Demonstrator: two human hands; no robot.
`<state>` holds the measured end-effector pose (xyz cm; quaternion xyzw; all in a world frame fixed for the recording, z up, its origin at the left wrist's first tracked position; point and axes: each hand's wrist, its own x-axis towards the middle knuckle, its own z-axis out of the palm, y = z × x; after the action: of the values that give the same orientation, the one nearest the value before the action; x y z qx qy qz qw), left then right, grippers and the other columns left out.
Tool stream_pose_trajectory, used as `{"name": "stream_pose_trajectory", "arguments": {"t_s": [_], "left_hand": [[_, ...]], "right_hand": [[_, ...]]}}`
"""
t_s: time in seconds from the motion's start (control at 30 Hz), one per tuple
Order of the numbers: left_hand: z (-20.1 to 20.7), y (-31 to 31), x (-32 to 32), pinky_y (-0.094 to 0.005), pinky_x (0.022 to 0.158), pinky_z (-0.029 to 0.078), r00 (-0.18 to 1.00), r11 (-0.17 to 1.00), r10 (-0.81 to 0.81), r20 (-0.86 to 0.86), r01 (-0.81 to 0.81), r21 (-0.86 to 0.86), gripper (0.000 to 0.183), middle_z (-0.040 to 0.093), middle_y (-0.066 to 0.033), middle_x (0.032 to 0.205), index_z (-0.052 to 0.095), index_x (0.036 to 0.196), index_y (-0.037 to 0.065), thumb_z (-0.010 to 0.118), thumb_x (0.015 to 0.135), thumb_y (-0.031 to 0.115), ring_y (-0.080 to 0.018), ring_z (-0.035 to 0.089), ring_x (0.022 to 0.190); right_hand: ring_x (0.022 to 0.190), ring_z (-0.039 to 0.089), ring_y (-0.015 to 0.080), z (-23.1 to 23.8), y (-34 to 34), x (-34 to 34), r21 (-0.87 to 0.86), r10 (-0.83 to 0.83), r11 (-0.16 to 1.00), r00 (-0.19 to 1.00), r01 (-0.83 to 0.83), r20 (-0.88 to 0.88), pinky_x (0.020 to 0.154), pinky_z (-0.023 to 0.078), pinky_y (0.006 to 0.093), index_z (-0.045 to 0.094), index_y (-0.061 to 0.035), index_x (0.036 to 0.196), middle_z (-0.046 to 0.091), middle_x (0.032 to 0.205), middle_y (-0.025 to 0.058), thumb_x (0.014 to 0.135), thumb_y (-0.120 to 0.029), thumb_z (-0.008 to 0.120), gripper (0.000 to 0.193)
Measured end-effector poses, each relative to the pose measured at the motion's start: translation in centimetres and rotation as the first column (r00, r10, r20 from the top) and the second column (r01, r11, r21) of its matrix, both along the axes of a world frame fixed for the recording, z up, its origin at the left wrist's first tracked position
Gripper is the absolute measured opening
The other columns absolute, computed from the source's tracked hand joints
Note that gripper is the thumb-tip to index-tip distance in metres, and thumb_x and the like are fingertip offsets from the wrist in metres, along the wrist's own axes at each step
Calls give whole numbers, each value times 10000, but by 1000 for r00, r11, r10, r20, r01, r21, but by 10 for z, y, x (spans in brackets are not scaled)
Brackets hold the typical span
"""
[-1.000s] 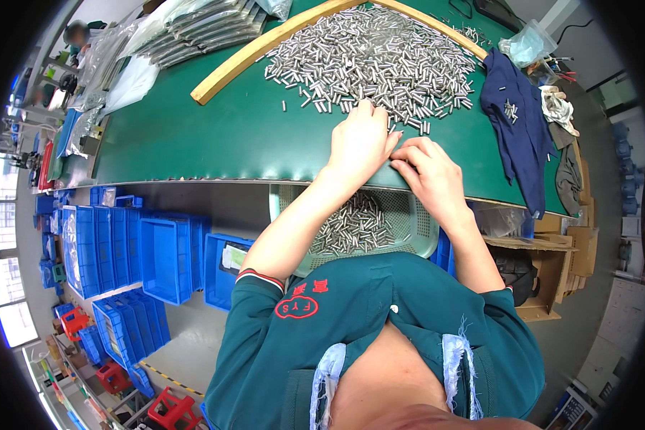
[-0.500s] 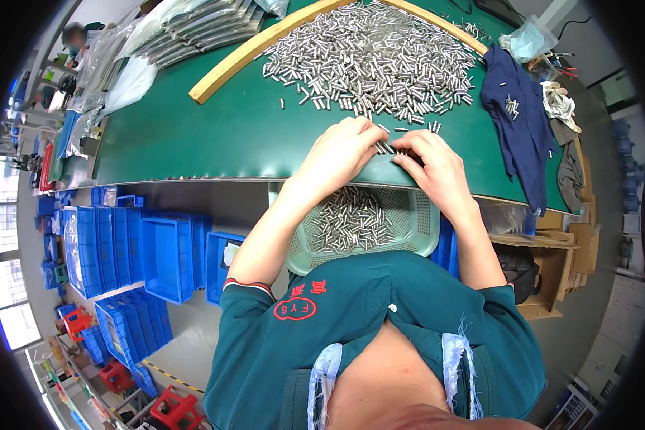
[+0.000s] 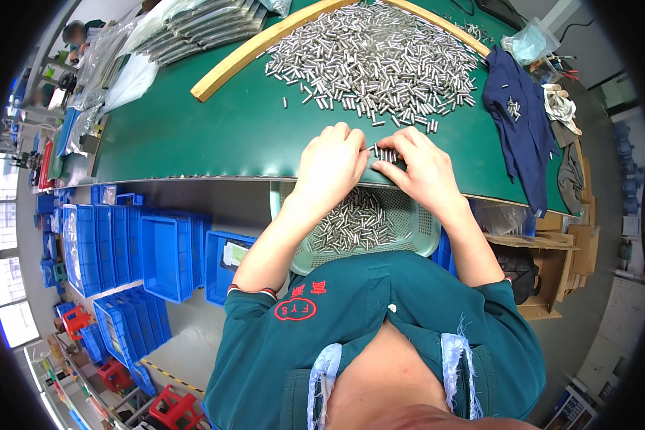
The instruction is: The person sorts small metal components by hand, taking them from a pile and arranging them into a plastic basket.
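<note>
A row of several short metal pins (image 3: 385, 155) lies between the thumb and fingers of my right hand (image 3: 424, 172), just above the green tabletop's near edge. My left hand (image 3: 330, 163) is beside it with curled fingers, and one pin (image 3: 372, 148) shows at its fingertips. Beyond both hands a large heap of the same silvery pins (image 3: 380, 61) spreads over the table. Below the edge, close to my body, a pale green perforated basket (image 3: 428, 233) contains many loose pins (image 3: 355, 223). My fingers partly hide the pins they hold.
Wooden strips (image 3: 240, 57) border the heap. Flat plastic-wrapped packs (image 3: 201, 32) lie at the far left. A dark blue garment (image 3: 517, 122) with a few pins on it covers the table's right side. Blue crates (image 3: 166, 251) stand below left; an open cardboard box (image 3: 545, 304) sits below right.
Both hands have drawn back slightly from the heap toward the table edge. My left hand has turned more upright, and the row of pins shows more clearly at my right fingers.
</note>
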<state>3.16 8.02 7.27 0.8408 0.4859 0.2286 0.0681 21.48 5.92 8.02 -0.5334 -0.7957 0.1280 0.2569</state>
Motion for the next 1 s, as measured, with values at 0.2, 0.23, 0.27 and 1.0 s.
{"name": "stream_pose_trajectory", "arguments": {"t_s": [0.2, 0.23, 0.27, 1.0], "left_hand": [[-1, -5, 4, -380, 726, 496, 997, 999, -33, 71, 34, -26, 114, 558, -78, 827, 620, 872, 81, 645, 843, 188, -258, 591, 823], [-1, -6, 4, -382, 727, 496, 996, 999, -37, 77, 38, -13, 106, 560, -80, 831, 627, 881, 82, 638, 850, 183, -261, 591, 828], [0, -7, 3, -382, 727, 496, 996, 999, -38, 78, 40, -14, 106, 560, -80, 831, 627, 881, 82, 638, 850, 183, -261, 591, 828], [2, -18, 1, -383, 743, 486, 984, 996, -76, 159, 83, -38, 74, 555, -65, 841, 642, 887, 77, 643, 834, 129, -255, 581, 827]], "right_hand": [[908, 609, 233, 0, -2, 0, -15, -25, 1000, 1000, 25, -6, 764, 505, 379, 634, -101, 1031, 574, 958, 42, 796, -297, 716, 317], [911, 609, 232, 1, -2, 1, -22, -31, 999, 999, 32, 23, 768, 505, 381, 633, -102, 1041, 574, 962, 45, 796, -296, 717, 324], [911, 609, 232, 2, -2, 1, -22, -33, 999, 999, 33, 23, 768, 505, 381, 633, -102, 1041, 574, 962, 45, 796, -296, 717, 324], [858, 624, 240, 17, -24, 25, -86, -174, 980, 982, 181, 79, 739, 507, 369, 637, -67, 974, 580, 959, 58, 754, -313, 754, 350]]}}
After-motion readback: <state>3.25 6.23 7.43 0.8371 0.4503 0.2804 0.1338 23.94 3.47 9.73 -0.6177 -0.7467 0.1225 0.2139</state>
